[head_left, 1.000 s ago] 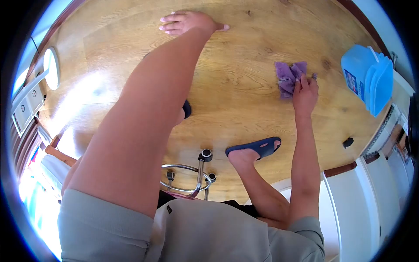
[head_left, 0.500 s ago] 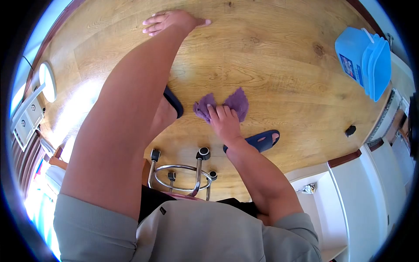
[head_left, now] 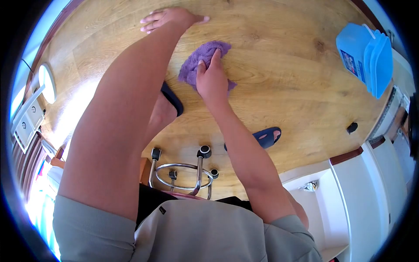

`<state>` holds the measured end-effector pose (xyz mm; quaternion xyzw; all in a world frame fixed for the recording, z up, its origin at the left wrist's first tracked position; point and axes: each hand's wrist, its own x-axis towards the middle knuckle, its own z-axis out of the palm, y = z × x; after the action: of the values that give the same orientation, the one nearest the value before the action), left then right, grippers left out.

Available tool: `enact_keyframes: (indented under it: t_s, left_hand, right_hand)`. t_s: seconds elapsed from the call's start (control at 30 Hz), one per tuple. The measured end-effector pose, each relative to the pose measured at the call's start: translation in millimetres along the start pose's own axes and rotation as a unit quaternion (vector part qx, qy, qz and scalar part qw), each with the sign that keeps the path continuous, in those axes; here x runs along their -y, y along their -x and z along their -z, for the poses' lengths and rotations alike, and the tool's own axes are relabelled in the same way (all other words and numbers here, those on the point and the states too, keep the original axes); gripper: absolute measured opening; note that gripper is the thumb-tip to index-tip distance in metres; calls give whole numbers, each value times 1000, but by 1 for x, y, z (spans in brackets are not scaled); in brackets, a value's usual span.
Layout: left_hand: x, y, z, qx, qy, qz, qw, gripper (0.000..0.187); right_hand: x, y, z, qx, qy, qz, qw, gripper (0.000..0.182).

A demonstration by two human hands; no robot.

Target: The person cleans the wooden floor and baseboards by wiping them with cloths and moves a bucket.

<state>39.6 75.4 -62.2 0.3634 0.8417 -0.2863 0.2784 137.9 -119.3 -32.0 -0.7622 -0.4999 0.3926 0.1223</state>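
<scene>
My left hand [head_left: 171,18] rests on the wooden floor [head_left: 283,74] at the top, its fingers spread and nothing in it. A purple cloth [head_left: 196,65] lies bunched on the floor near the middle. My right hand [head_left: 212,82] presses on this cloth, with thumb and a finger showing on top of it and the other fingers hidden.
Dark blue slippers [head_left: 267,138] are on my feet. A wheeled chrome chair base [head_left: 176,166] stands below the cloth. A blue bucket [head_left: 364,59] is at the upper right, a small black object [head_left: 352,127] beneath it. A white fan [head_left: 47,83] is at far left.
My right hand has moved up and slightly left across the floor together with the purple cloth, which is now bunched differently. My left hand has stayed nearly in place.
</scene>
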Motion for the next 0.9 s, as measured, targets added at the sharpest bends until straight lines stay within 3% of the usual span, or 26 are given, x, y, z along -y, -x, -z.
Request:
enact_keyframes:
  t_s: [0.13, 0.2, 0.3, 0.33, 0.5, 0.57, 0.63, 0.73, 0.83, 0.9]
  left_hand:
    - [-3, -1, -1, -11, 0, 16, 1000, 159]
    - [0, -5, -4, -7, -5, 5, 1000, 159]
    - [4, 10, 9, -5, -91, -82, 993, 133]
    - [5, 11, 6, -11, -79, -77, 994, 132]
    - [6, 0, -7, -51, -70, -64, 994, 128]
    - [5, -7, -5, -33, -113, -78, 990, 125]
    - [0, -17, -9, -39, -122, -57, 990, 122]
    - [-3, -29, -20, -41, -81, -22, 996, 129]
    - [-1, -28, -10, 22, -61, -81, 995, 149]
    - [1, -16, 2, 43, -93, -119, 988, 144]
  right_hand:
    - [-29, 26, -6, -20, 1, 20, 1000, 66]
    - [-38, 55, 5, 27, -9, -18, 999, 67]
    - [-39, 95, 15, 139, 8, -171, 975, 69]
    - [-40, 111, 11, 111, -13, -175, 978, 69]
    - [-58, 126, -28, 5, -105, -143, 984, 70]
    - [-39, 87, -16, -30, -147, -70, 986, 69]
    - [-9, 41, 11, 61, -118, -132, 982, 68]
    - [-16, 31, 1, 21, -89, -94, 991, 68]
    - [-48, 80, -6, 41, -8, -102, 994, 68]
    - [-85, 123, -15, 13, 55, -70, 996, 67]
